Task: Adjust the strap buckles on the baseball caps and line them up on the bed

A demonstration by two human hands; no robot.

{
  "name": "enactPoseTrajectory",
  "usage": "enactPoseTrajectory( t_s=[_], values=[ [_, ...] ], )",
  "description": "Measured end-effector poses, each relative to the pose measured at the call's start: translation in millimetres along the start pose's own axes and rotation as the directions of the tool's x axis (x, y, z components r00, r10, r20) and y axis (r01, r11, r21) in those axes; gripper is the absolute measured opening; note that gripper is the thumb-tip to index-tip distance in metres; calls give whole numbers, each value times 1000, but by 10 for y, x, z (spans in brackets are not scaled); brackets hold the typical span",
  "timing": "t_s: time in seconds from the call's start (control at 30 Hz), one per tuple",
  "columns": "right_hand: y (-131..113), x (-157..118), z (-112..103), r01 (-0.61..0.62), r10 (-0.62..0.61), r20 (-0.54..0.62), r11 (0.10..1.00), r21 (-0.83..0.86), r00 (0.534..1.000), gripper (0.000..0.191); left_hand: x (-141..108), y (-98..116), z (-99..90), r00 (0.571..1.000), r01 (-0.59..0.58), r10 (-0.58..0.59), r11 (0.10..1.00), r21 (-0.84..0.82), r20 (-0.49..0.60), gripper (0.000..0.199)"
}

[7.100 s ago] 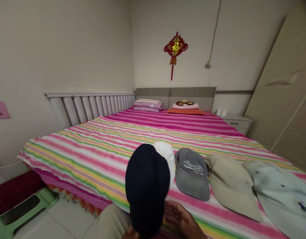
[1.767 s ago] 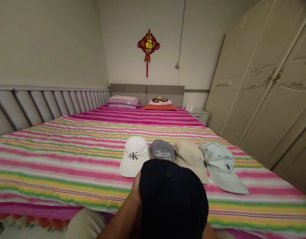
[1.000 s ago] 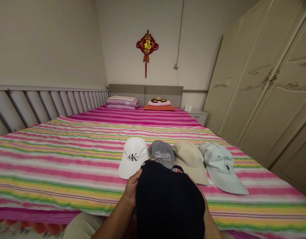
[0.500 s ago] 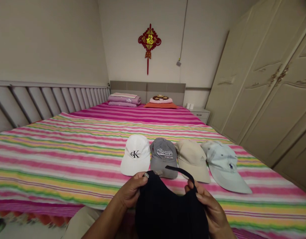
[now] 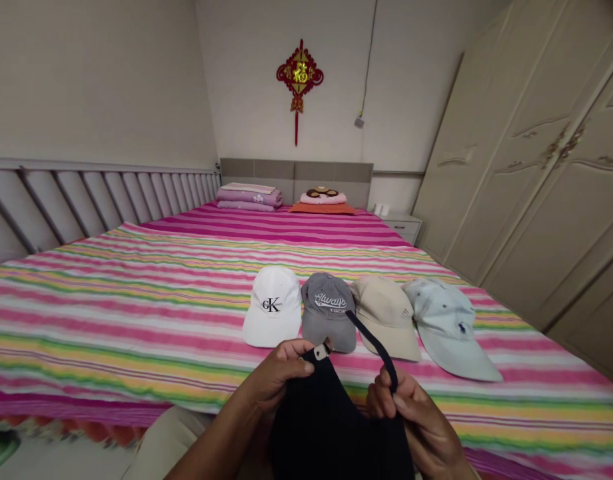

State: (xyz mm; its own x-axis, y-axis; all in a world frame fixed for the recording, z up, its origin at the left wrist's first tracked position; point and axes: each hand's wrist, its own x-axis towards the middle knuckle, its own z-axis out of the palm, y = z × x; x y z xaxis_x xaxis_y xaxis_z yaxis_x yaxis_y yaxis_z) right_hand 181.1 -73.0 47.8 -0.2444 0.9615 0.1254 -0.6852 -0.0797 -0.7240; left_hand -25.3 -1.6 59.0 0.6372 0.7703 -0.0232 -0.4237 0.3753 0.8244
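Between my hands is a black cap [image 5: 336,433], held at the front edge of the bed with its back opening upward. My left hand [image 5: 276,377] pinches the cap's edge beside a metal buckle [image 5: 321,351]. My right hand [image 5: 411,407] grips the base of the loose black strap [image 5: 374,340], whose free end sticks up, apart from the buckle. Beyond them, in a row, lie a white cap [image 5: 273,307] with black letters, a grey cap [image 5: 328,310] with white lettering, a beige cap [image 5: 386,317] and a pale blue cap [image 5: 451,327].
A striped sheet [image 5: 111,300] covers the bed. Folded purple bedding [image 5: 249,198] and an orange and pink stack [image 5: 321,203] lie by the headboard [image 5: 331,175]. A railing [image 5: 101,193] runs along the left, a wardrobe [image 5: 526,180] stands on the right.
My left hand has shifted right along with the cap's edge, and the buckle now shows clearly. The strap's free end has risen and swung slightly right, and the opening looks narrower.
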Motion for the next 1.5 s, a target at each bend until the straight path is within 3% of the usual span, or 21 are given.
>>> enactPoseTrajectory(
  t_s=[0.6,0.93,1.5],
  values=[
    [-57,28,27,8,-16,-64,991,-133,998,15,50,-25,100,1000,-11,12,1000,22,-27,27],
    [-145,128,130,-60,55,-26,968,-246,998,13,39,-27,150,997,32,-21,990,136,-79,24],
    [-211,277,372,-237,185,-156,859,-454,970,29,43,57,209,997,54,-41,979,198,-71,24]
  ],
)
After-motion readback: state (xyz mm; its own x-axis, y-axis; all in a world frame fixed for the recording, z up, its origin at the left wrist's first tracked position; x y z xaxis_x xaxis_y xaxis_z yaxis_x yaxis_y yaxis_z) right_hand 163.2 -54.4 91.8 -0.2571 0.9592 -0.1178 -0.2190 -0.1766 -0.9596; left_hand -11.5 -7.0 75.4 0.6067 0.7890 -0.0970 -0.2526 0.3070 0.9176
